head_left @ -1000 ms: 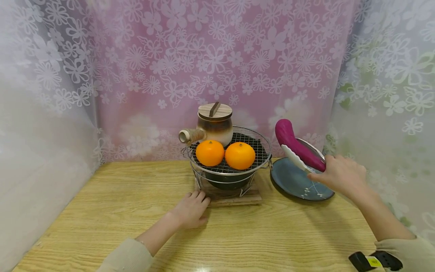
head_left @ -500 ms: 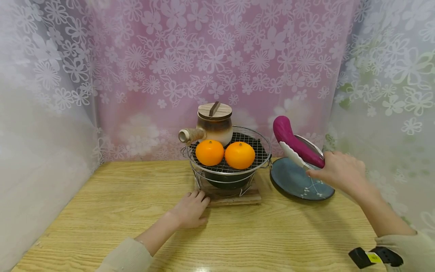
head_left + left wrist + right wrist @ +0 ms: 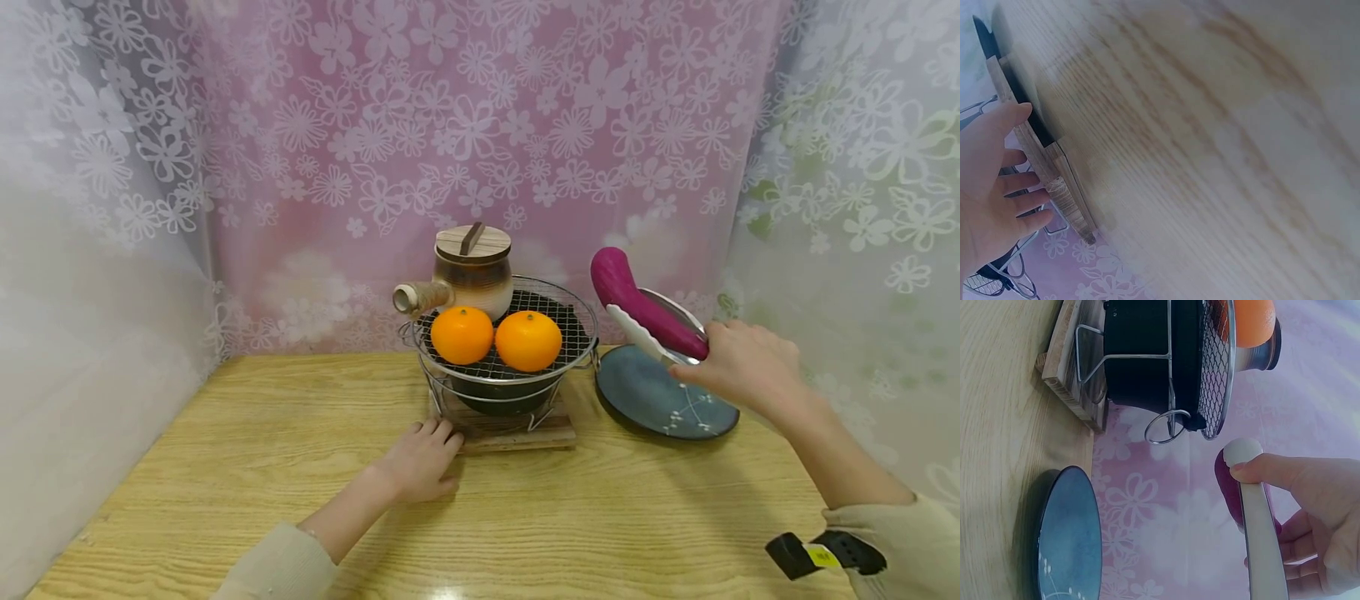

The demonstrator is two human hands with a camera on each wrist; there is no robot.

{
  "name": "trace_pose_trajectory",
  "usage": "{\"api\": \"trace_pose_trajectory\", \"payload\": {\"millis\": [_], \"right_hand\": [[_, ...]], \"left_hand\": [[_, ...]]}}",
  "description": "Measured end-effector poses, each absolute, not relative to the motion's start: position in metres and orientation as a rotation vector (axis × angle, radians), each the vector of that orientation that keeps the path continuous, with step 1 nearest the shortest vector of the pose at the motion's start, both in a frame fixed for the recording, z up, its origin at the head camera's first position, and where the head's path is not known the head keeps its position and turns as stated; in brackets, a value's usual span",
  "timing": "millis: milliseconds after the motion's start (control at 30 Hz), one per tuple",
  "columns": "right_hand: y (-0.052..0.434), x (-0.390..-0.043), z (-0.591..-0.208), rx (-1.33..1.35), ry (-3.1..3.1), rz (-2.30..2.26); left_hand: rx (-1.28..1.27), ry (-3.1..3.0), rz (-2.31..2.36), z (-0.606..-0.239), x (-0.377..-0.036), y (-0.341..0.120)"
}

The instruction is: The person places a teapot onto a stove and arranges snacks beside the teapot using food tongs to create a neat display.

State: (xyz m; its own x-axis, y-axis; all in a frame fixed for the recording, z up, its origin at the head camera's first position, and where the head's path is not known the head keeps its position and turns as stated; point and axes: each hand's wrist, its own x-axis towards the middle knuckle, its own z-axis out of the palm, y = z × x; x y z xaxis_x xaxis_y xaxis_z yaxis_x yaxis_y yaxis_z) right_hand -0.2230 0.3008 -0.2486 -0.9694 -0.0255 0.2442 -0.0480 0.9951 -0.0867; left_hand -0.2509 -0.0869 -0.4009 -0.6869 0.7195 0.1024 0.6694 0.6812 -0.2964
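Lifted slightly leftward since a moment ago, the purple curved eggplant [image 3: 641, 308], clamped in white-tipped metal tongs [image 3: 637, 333] squeezed by the right hand [image 3: 738, 371] (left hand [image 3: 420, 458] rests flat), hovers above the blue-grey ceramic plate [image 3: 660, 404]; steady squeeze seems wise nearing the round wire grill [image 3: 573, 333].

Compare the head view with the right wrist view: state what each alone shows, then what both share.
Only the head view shows the left hand resting by the wooden board, the clay pot's lid and both oranges whole.
Only the right wrist view shows the grill's ring handle up close.
Both show the right hand gripping tongs around the purple eggplant, above the blue plate.
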Motion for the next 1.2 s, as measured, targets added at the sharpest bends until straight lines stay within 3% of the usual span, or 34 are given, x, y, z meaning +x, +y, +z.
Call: {"api": "trace_pose_trajectory", "payload": {"millis": [1200], "right_hand": [[0.283,-0.227,-0.232,0.097,-2.886,0.106]], "left_hand": [[-1.126,-2.705,0.302,-0.399,-0.249,-0.086]]}}
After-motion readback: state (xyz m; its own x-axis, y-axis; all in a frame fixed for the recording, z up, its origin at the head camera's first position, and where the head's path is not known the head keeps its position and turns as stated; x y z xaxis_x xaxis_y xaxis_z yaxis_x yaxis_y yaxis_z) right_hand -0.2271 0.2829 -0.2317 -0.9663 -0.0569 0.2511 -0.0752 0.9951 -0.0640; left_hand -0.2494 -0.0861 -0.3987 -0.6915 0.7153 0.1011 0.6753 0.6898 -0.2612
